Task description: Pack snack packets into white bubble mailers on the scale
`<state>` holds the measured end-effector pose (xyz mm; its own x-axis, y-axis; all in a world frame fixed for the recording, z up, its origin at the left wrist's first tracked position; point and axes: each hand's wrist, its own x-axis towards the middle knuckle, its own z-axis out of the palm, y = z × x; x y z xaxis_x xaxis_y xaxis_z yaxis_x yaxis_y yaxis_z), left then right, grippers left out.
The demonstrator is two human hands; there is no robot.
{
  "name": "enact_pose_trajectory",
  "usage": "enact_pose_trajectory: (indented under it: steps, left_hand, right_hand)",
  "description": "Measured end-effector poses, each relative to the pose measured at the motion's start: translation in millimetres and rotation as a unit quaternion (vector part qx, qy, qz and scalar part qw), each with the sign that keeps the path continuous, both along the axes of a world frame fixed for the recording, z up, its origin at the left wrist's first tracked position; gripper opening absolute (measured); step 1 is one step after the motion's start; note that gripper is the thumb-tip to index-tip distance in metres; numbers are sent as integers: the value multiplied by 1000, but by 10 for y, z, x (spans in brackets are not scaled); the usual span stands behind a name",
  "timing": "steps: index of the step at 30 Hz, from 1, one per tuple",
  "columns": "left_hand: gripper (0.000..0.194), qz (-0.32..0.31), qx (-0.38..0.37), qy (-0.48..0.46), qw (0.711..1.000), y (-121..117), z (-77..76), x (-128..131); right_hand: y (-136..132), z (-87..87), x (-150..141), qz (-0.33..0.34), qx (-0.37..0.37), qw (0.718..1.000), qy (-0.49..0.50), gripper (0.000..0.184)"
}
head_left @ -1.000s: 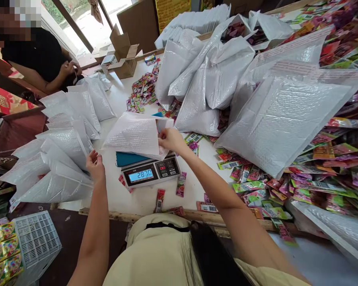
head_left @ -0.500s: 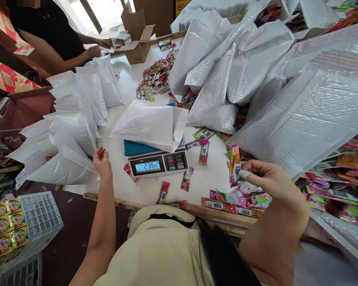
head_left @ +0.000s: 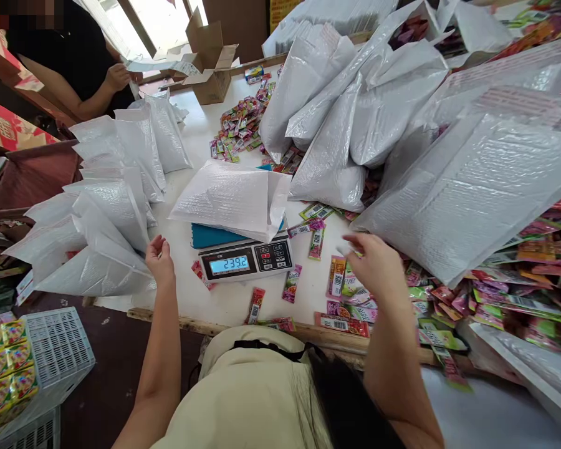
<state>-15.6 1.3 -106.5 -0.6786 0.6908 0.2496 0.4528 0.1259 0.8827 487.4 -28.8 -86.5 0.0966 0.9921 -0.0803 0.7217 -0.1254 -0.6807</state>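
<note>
My left hand (head_left: 159, 257) is held above the table's front left, its fingers loosely curled in with nothing visible in them. Beside it stands a row of filled white bubble mailers (head_left: 107, 255). My right hand (head_left: 374, 265) reaches over the front right of the table, thumb and fingers apart, holding nothing I can see. Under and near it lie snack sachets, among them an orange one (head_left: 337, 277) and a red one (head_left: 341, 323). Between my hands is a digital scale (head_left: 245, 259) with a lit display reading about 239.2. A white bubble mailer (head_left: 227, 196) lies on its blue plate (head_left: 215, 235).
Large filled mailers (head_left: 477, 174) crowd the right side, above a heap of sachets (head_left: 518, 293). A cardboard box (head_left: 212, 81) stands at the back. A co-worker's hand (head_left: 118, 77) is at the far left. A plastic crate (head_left: 60, 343) is lower left.
My right hand has moved left and up, its fingers now spread. The orange sachet by it now lies farther left on the table. The display went from about 236.2 to 239.2.
</note>
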Motion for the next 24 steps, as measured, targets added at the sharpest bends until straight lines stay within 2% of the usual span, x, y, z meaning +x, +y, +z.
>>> enact_pose_trajectory:
  steps: [2,5,8,10,13,17,21,24]
  left_hand:
    - [37,-5,3,1,1000,31,1,27]
    - [36,-16,10,-4,1000,89,19,78]
    - [35,-14,6,-8,1000,113,42,100]
    - [35,-4,3,-13,1000,100,50,89]
    - [34,9,0,-18,1000,58,43,51]
    - [33,25,-18,-29,999,33,15,38]
    - [31,26,-31,-42,998,70,7,109]
    - [29,23,-19,-54,998,90,31,150]
  right_hand:
    - [280,183,-418,72,57,990,105,32]
    - [766,395,-1052,153,82,979,109,39]
    - [1174,480,-1497,154,27,987,31,44]
    - [1330,489,-1631,133,-31,991,6,39]
    - [1362,482,-1594,117,-69,991,7,32]
    - [1190,461,-1306,88,-12,995,44,24]
    - [1090,407,-1127,56,1,986,157,14]
    - [1061,343,-1115,76,-9,966,247,15]
